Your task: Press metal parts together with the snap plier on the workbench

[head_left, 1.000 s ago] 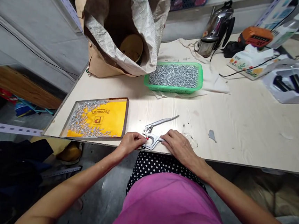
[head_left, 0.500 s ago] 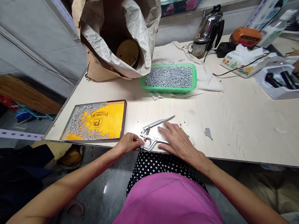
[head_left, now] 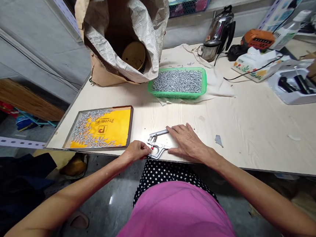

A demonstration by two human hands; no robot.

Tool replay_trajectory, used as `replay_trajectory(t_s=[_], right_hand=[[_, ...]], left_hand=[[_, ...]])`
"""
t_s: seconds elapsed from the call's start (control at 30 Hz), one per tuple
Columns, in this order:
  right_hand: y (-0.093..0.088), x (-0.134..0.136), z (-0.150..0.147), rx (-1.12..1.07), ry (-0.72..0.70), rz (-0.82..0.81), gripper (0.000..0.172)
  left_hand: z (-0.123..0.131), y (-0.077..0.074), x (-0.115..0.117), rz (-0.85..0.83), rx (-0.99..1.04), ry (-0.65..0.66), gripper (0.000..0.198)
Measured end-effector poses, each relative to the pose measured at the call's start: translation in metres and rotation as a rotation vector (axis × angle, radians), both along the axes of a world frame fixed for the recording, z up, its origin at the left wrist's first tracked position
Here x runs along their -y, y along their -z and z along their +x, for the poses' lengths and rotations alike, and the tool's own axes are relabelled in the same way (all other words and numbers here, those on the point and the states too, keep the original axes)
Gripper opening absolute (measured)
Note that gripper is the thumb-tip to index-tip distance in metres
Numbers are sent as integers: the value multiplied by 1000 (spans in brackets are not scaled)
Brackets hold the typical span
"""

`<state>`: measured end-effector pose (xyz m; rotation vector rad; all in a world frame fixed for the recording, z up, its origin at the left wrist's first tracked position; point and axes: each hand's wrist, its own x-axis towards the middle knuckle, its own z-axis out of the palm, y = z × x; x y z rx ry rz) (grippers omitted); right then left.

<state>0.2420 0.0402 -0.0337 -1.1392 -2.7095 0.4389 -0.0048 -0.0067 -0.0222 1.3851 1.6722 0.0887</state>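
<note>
A pair of metal pliers [head_left: 156,143] lies at the near edge of the pale wooden table [head_left: 256,131]. My right hand [head_left: 187,141] rests over its two handles, fingers stretched across them, so only the jaw end shows. My left hand [head_left: 135,152] is closed in a pinch at the jaws, on a small piece I cannot make out. A yellow-bottomed tray [head_left: 102,127] with several small metal parts along its left and front sides lies to the left of my hands.
A green basket [head_left: 177,82] full of small metal parts stands on a cloth farther back. A big paper sack [head_left: 121,30] stands at the back left. A kettle [head_left: 218,29], a tissue pack [head_left: 251,62] and a white device [head_left: 299,86] sit at the back right.
My right hand slid from the pliers' body up over the handles, and the upper handle now lies under it. My left hand stayed pinched at the jaws.
</note>
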Motion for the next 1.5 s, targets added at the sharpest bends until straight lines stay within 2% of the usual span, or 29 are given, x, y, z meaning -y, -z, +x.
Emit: replay_trajectory(t_s=[0.2, 0.3, 0.37, 0.47, 0.57, 0.67, 0.73, 0.83, 0.97, 1.13, 1.27, 1.37, 1.4, 1.5], right_hand=[[2, 10, -2, -11, 5, 41, 65], [5, 15, -4, -29, 13, 59, 59], [6, 18, -5, -54, 30, 66, 59], [8, 20, -6, -92, 45, 69, 64], [12, 20, 0, -126, 35, 70, 73], [15, 21, 11, -113, 52, 87, 81], [14, 23, 18, -59, 103, 98, 78], [7, 28, 21, 13, 143, 103, 60], [2, 31, 16, 53, 130, 114, 39], [12, 31, 7, 61, 144, 90, 13], [18, 26, 2, 46, 136, 83, 15], [15, 21, 6, 27, 118, 90, 13], [13, 19, 9, 14, 115, 96, 16], [7, 14, 22, -47, 86, 89, 41]], left_hand=[[3, -5, 5, 22, -91, 53, 38], [11, -10, 17, 288, -215, 129, 27], [20, -11, 20, 533, -272, 244, 19], [34, -8, 9, 723, -282, 499, 42], [42, -3, -15, 723, -216, 707, 59], [45, -3, -31, 646, -211, 804, 60], [49, -6, -35, 625, -252, 828, 63], [57, -8, -36, 652, -280, 865, 63], [65, -7, -39, 654, -259, 920, 44], [64, 0, -41, 644, -248, 881, 30], [62, 5, -41, 671, -249, 827, 32], [59, 7, -41, 695, -241, 803, 34], [57, 8, -39, 712, -234, 794, 36], [54, 13, -28, 791, -208, 731, 49]])
